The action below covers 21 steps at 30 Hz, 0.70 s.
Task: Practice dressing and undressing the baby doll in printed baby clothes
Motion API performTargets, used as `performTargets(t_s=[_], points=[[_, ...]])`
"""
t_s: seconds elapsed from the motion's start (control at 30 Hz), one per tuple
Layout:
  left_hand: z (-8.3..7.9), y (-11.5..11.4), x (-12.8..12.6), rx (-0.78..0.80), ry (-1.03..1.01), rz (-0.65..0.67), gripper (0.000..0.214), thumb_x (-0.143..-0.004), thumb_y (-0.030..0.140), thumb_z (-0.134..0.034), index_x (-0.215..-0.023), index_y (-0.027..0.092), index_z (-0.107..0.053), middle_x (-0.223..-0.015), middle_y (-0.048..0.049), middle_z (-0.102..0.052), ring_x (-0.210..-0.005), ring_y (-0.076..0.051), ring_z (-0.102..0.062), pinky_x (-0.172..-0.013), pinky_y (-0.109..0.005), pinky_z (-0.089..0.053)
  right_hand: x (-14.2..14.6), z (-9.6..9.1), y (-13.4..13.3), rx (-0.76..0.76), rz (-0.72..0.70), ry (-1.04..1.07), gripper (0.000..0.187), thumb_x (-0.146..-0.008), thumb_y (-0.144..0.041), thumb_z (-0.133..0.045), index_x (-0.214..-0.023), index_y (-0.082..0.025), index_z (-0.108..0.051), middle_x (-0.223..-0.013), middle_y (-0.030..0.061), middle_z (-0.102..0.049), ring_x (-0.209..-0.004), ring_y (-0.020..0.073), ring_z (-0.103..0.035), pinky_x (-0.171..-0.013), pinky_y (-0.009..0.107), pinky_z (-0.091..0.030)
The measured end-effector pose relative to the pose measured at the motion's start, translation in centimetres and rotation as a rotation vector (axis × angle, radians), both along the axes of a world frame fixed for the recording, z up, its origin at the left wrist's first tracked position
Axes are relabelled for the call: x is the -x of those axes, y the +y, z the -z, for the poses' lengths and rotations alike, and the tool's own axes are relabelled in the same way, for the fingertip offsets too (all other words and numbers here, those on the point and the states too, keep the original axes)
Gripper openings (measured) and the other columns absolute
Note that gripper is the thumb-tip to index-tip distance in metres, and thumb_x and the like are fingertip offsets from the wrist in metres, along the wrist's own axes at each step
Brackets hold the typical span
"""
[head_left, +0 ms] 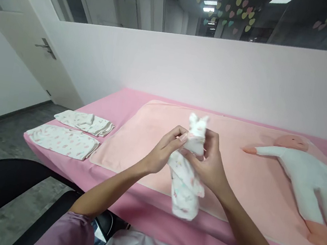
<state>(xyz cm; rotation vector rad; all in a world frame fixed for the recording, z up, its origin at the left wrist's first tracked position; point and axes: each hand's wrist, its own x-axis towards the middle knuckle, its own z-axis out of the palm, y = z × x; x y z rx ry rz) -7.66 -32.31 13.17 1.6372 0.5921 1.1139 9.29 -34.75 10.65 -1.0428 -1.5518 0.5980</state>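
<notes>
From my seat I see a pink table (113,104), then a peach mat (138,143) on it, a doll (302,173) lying at the mat's right, and two folded cloths (61,140) near its left edge. My left hand (165,151) and right hand (209,161) both grip a white patterned cloth (184,200), held up over the mat's near side. I judge the step as working this cloth between my fingers; moving on calls for keeping both pinches light. I make out no container.
</notes>
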Motion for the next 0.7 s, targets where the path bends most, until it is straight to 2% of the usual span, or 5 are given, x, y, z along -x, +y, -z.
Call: performTargets(t_s=[0.17,0.33,0.5,0.6,0.7], points=[[0.1,0.1,0.4,-0.068,0.152,0.01,0.024,-0.105,0.044,-0.055,-0.11,0.022,-0.064,-0.107,-0.0063,-0.063,-0.083,-0.015,-0.057,-0.074,-0.029,-0.05,-3.2,0.7,-3.5,0.264,0.064,-0.041,0.033,-0.099,-0.056,-0.064,-0.114,-0.026,-0.065,-0.096,0.0024,-0.073,-0.088,0.0229,-0.071,-0.071,0.031,-0.058],[-1.0,2.6,2.9,-0.302,0.376,-0.197,0.021,-0.107,0.037,-0.054,-0.119,0.025,-0.065,-0.107,-0.0061,-0.064,-0.075,-0.013,-0.053,-0.066,-0.029,-0.043,-10.1,-0.3,-4.4,0.248,0.217,-0.286,0.038,-0.101,-0.058,-0.057,-0.089,-0.023,-0.066,-0.075,0.001,-0.066,-0.072,0.0204,-0.064,-0.06,0.028,-0.05],[0.0,13.9,2.5,-0.494,0.721,-0.405,0.039,-0.101,0.052,-0.057,-0.129,0.025,-0.059,-0.11,-0.0072,-0.068,-0.092,-0.021,-0.062,-0.085,-0.036,-0.047,-18.6,0.7,5.5,0.303,0.508,-0.759,0.045,-0.103,-0.061,-0.044,-0.087,-0.024,-0.064,-0.073,0.003,-0.065,-0.067,0.0219,-0.06,-0.06,0.031,-0.04],[4.2,21.7,2.2,-0.398,1.098,-0.341,0.053,-0.095,0.066,-0.055,-0.119,0.019,-0.064,-0.098,-0.0106,-0.071,-0.113,-0.032,-0.06,-0.106,-0.049,-0.041,-22.4,5.2,11.6,0.524,0.376,-1.025,0.04,-0.099,-0.057,-0.047,-0.087,-0.022,-0.063,-0.086,0.0095,-0.07,-0.078,0.0263,-0.064,-0.067,0.034,-0.042],[9.0,26.6,3.5,-0.279,1.387,-0.238,0.058,-0.087,0.071,-0.057,-0.105,0.018,-0.071,-0.115,-0.0177,-0.07,-0.128,-0.042,-0.052,-0.113,-0.057,-0.034,-25.6,10.1,13.4,0.61,0.3,-1.057,0.044,-0.092,-0.062,-0.054,-0.094,-0.02,-0.064,-0.107,0.0165,-0.07,-0.1,0.0331,-0.065,-0.079,0.038,-0.048]])
